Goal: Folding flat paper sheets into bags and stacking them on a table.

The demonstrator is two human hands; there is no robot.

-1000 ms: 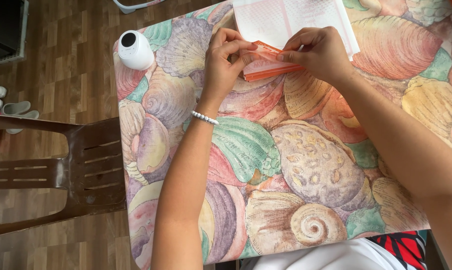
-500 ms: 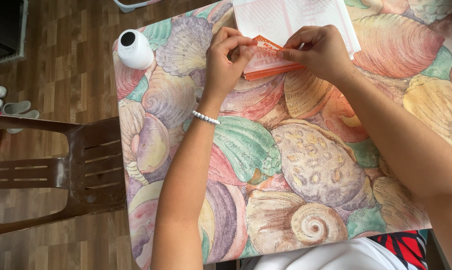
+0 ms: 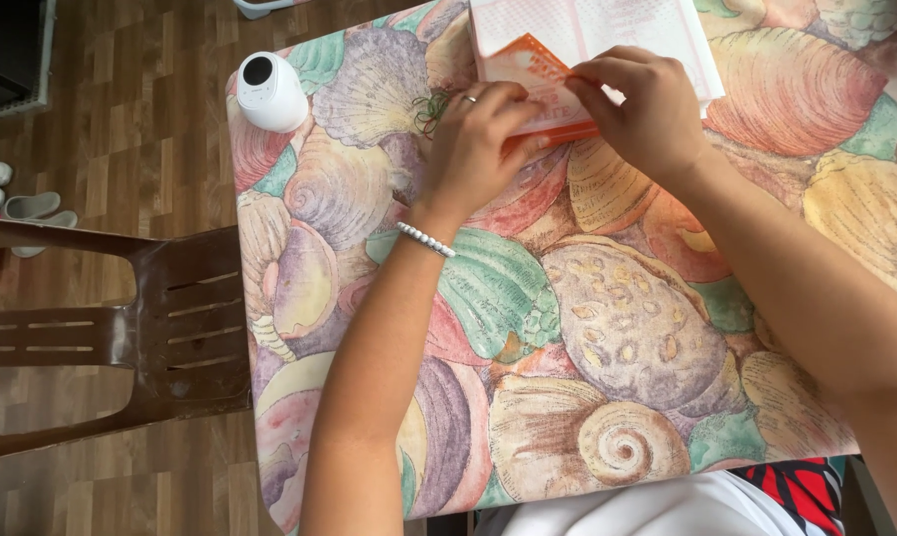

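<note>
While both hands work at the far edge of the table [image 3: 607,328], the orange paper [image 3: 528,62] is only partly folded: one corner stands up as a pointed flap against the white sheet [image 3: 627,25] behind it, and a strip of orange still shows flat below the fingers. The left hand [image 3: 478,129] is curled, its fingertips pressing down on the lower edge of the orange paper. The right hand [image 3: 647,109] pinches the paper at the upper fold line between thumb and forefinger. Judging from how little is creased, the folding looks to be at an early stage, with most of the sheet still to be shaped.

The orange paper lies on top of the white sheet, which in turn rests on a cloth printed with large seashells. A beaded bracelet [image 3: 425,239] sits on the left wrist and a ring on one finger. A white round device [image 3: 270,91] stands at the table's left corner, well apart from the hands. A brown plastic chair [image 3: 160,328] is drawn up to the left side. Nothing lies between the hands and the paper.
</note>
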